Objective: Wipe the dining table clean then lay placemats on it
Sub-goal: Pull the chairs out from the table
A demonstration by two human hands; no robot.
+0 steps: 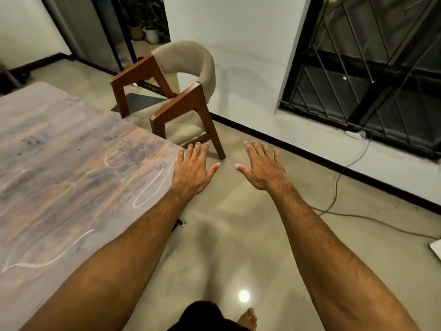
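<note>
The dining table [62, 168] fills the left of the view, its streaked brown-grey top marked with white chalk-like loops and lines. My left hand [192, 169] is stretched out flat, fingers apart, over the table's right corner edge and holds nothing. My right hand [262, 166] is held out open beside it, above the floor, also with nothing in it. No cloth or placemat is in sight.
A wooden chair [181, 91] with a beige curved back stands just beyond the table corner. A barred dark window [372, 75] is at the right, with a white power strip [355, 134] and cable [338, 187] along the floor. A doorway with potted plants [148, 27] lies behind.
</note>
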